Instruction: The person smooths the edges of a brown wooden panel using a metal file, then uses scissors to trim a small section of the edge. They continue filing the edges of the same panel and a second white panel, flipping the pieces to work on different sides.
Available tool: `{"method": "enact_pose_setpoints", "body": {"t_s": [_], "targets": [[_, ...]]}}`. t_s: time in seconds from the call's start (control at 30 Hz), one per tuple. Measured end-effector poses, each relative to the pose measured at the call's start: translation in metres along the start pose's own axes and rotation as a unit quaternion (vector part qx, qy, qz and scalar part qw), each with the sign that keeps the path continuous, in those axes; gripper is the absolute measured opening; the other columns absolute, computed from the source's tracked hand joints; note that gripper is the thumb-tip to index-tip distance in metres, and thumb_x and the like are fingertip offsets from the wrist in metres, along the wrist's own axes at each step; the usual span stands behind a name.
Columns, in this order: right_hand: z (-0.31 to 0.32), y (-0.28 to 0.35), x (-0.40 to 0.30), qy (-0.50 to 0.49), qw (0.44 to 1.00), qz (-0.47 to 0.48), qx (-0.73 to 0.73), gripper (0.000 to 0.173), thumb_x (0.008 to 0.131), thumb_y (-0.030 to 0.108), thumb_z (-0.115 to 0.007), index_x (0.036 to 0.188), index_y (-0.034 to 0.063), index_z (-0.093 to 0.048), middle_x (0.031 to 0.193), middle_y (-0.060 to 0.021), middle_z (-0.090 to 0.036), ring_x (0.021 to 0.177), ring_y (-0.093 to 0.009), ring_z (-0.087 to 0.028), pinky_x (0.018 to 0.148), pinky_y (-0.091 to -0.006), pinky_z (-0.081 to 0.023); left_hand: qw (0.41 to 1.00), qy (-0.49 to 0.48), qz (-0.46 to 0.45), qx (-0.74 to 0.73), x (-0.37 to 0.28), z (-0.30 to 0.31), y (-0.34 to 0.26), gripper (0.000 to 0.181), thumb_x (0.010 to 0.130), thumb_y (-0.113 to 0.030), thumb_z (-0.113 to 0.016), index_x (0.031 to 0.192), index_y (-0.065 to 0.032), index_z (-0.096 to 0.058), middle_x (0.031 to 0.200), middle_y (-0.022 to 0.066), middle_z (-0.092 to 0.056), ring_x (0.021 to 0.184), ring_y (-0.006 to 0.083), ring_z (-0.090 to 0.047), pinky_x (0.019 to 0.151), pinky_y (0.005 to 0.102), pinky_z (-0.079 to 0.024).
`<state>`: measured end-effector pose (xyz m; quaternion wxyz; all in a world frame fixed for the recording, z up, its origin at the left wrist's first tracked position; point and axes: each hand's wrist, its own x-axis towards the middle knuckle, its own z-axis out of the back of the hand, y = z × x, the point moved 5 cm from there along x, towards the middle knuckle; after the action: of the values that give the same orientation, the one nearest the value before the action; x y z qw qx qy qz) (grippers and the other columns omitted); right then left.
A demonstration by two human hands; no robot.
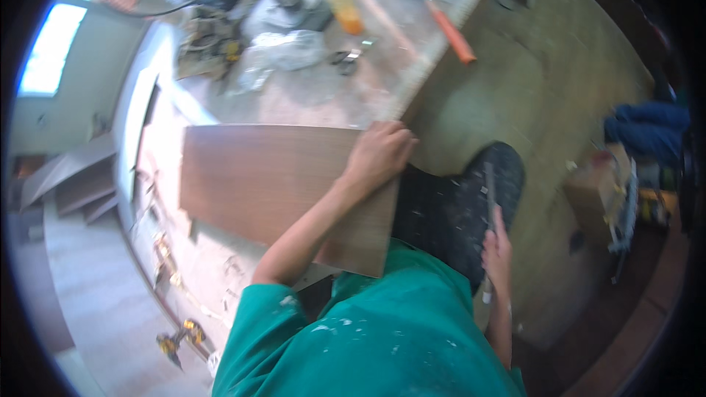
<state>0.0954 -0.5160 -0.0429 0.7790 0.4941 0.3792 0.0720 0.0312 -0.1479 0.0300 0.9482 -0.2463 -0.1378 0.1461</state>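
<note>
A flat wood-grain board lies across my lap, its left part over the pale work surface. My left hand grips its upper right corner, with the forearm resting across its face. My right hand is closed around a slim, straight metal tool, apparently a file, with a pale lower end. That tool is held to the right of the board, apart from it, in front of my dark trouser leg and shoe. The board's underside is hidden.
A hammer with an orange handle overhangs the work surface's edge. Scissors, a plastic bag and a bottle of orange liquid lie behind the board. A cordless drill is lower left. A cardboard box stands right, near another person's legs.
</note>
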Motion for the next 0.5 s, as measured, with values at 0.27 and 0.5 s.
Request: {"method": "enact_pose_setpoints", "body": {"t_s": [0.27,0.5], "targets": [[0.002,-0.011,0.013,-0.056,0.996,0.056,0.029,0.063,0.111,0.031,-0.063,0.167,0.0131,-0.041,0.065,0.0063,-0.041,0.044,-0.003,-0.036,0.038,-0.0246,-0.033,0.994,0.105,-0.003,0.031,0.033,-0.012,0.012,0.041,0.104,-0.046,-0.066,0.095,-0.0060,-0.071,0.082,0.0177,-0.073,0.085,0.0368,-0.073,0.086,0.0486,-0.053],[-0.004,-0.004,0.016,0.047,0.985,0.020,0.168,0.021,0.107,0.022,-0.069,0.111,0.0074,-0.054,0.071,0.0028,-0.049,0.049,-0.005,-0.047,0.041,-0.0248,-0.039,0.997,0.076,0.025,0.025,0.055,0.019,0.001,0.039,0.102,-0.046,-0.068,0.102,-0.0077,-0.073,0.077,0.0197,-0.072,0.079,0.0402,-0.073,0.074,0.0507,-0.055]]}}
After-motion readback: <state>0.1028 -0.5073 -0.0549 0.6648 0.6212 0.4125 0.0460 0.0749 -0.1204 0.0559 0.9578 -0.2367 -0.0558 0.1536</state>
